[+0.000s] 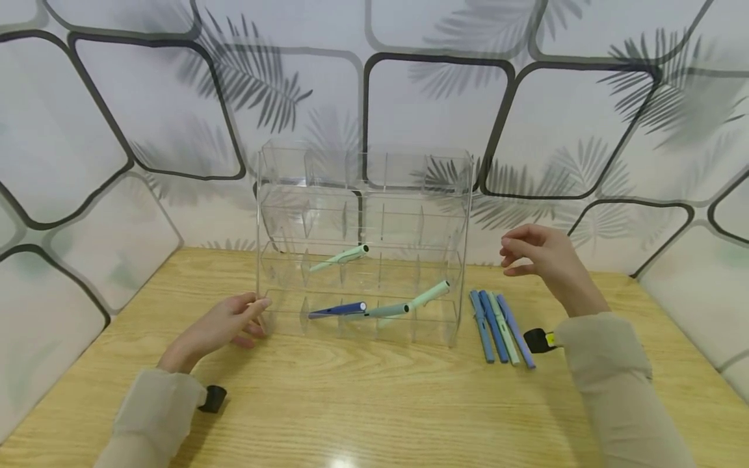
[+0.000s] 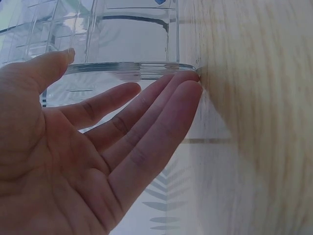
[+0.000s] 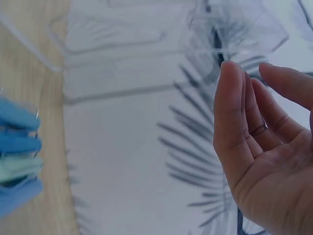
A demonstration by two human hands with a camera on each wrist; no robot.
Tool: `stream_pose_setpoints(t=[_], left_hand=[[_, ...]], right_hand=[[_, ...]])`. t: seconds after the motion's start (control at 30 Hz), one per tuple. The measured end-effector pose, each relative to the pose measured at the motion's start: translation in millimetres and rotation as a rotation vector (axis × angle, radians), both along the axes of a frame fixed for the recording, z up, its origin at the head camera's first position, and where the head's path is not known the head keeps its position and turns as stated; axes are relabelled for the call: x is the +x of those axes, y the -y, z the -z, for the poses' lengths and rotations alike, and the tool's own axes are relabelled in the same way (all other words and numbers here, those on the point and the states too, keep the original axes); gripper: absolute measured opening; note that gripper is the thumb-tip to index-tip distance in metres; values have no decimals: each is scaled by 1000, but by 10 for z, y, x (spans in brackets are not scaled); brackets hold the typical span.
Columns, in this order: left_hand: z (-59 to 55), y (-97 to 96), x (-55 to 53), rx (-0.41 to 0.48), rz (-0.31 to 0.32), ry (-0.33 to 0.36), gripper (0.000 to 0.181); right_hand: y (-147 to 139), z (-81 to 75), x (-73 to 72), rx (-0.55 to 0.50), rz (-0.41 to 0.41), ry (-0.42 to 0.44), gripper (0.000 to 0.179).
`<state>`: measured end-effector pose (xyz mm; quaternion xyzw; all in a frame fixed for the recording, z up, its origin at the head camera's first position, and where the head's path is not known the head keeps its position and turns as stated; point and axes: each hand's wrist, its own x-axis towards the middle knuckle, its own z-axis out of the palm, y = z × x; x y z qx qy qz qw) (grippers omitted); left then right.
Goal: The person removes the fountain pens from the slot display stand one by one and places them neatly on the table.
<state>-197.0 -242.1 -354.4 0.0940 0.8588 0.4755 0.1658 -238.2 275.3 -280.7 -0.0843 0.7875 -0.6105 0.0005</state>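
Observation:
A clear tiered acrylic rack point(image 1: 365, 224) stands upright on the table. My left hand point(image 1: 225, 322) is at its lower left edge; the left wrist view shows extended fingers point(image 2: 146, 132) with tips right at the rack's side. A mint pen point(image 1: 339, 258) lies slanted in the second tier from the bottom. Along the bottom tier are a dark blue pen point(image 1: 337, 310), a grey-green pen point(image 1: 387, 311) and a tilted pale green pen point(image 1: 429, 295). To the rack's right, my right hand point(image 1: 541, 257) hovers with loosely bent fingers, nothing between them.
Several pens lie side by side on the table right of the rack, among them a teal-blue one point(image 1: 482, 328), a mint one point(image 1: 504, 329) and a violet-blue one point(image 1: 517, 333). Behind the rack rises a patterned wall covering point(image 1: 433, 117). Wooden tabletop point(image 1: 351, 403) stretches in front.

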Motion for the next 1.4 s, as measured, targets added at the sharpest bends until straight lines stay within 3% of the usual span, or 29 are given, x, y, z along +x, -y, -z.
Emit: stream_pose_setpoints(t=[0.23,0.63,1.07,1.4], left_hand=[[3,-7,6,5,-1,-7,63],[-23,0,12,-4,10,-6,66],[-6,-15,25,2,7,-2,66],[-3,-3,16,1,4,-17,62]], right_hand=[[294,-146,41,-51,-83,-29,6],[751,-287,63,-5,-202,-62,12],[1163,-357,89,157,-307,-110,18],[1405,-390,51,176,-353,-95,19]])
